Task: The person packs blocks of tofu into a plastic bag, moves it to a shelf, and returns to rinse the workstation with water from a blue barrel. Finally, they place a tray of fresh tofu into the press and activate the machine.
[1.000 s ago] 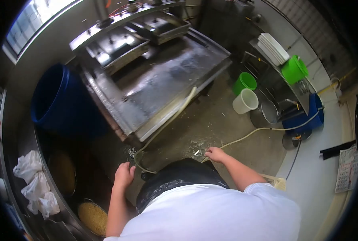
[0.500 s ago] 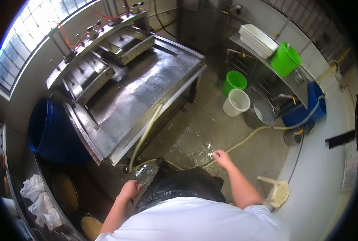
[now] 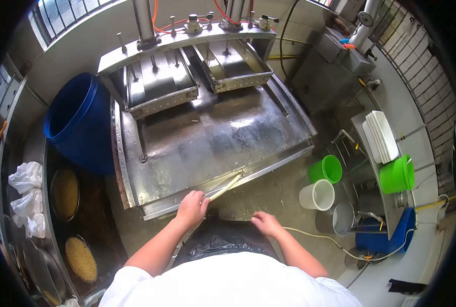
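Observation:
My left hand (image 3: pixel 191 208) is at the front edge of the steel press table (image 3: pixel 187 148), its fingers closed round a pale hose (image 3: pixel 225 189). The hose lies over the table's front rim, and the part below my hand is hidden. To the right, my right hand (image 3: pixel 267 223) is loosely curled in front of the black apron (image 3: pixel 223 239), with nothing seen in it. At the back of the table, two perforated metal trays (image 3: pixel 164 102) sit under the press beam (image 3: pixel 187 41).
A blue barrel (image 3: pixel 84 123) stands left of the table, above round containers of yellowish grains (image 3: pixel 81 258). At right are a green bucket (image 3: pixel 326 169), a white bucket (image 3: pixel 317 195) and a metal pot (image 3: pixel 335 219). Stacked white trays (image 3: pixel 381 137) rest on a steel shelf (image 3: pixel 368 153).
My view has turned left, bringing the table in front of me. My left hand has moved up to the hose at the table edge and closed on it. The right hand has come inward.

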Motion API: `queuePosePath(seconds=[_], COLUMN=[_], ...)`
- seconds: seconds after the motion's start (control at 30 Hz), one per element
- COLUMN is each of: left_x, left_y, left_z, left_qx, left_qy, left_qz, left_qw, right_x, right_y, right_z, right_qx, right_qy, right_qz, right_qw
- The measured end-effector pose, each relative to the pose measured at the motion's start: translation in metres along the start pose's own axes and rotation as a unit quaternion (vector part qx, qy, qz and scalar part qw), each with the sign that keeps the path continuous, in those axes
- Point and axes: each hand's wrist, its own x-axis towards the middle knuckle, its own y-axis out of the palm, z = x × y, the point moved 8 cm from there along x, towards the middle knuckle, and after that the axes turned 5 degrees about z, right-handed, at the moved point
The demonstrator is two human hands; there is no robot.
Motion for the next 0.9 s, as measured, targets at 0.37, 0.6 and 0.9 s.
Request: queuePosePath(seconds=[0.37, 0.6, 0.9], left_x=[0.075, 0.07, 0.032], left_y=[0.102, 0.074, 0.05], left_z=[-0.016, -0.033, -0.053], left_qx=[0.17, 0.092, 0.039], left_qy=[-0.09, -0.19, -0.295], left_qz=[0.133, 0.08, -0.028], left_qw=[0.972, 0.974, 0.954], right_x=[0.112, 0.168, 0.204], right_y=[-0.078, -0.163, -0.212], right_z=[-0.012, -0.12, -0.325], right_qx=[-0.046, -0.136, -0.055], right_qy=[-0.077, -0.038, 0.189], right_qz=[0.083, 0.069, 0.27], right_qw=[0.993, 0.988, 0.943])
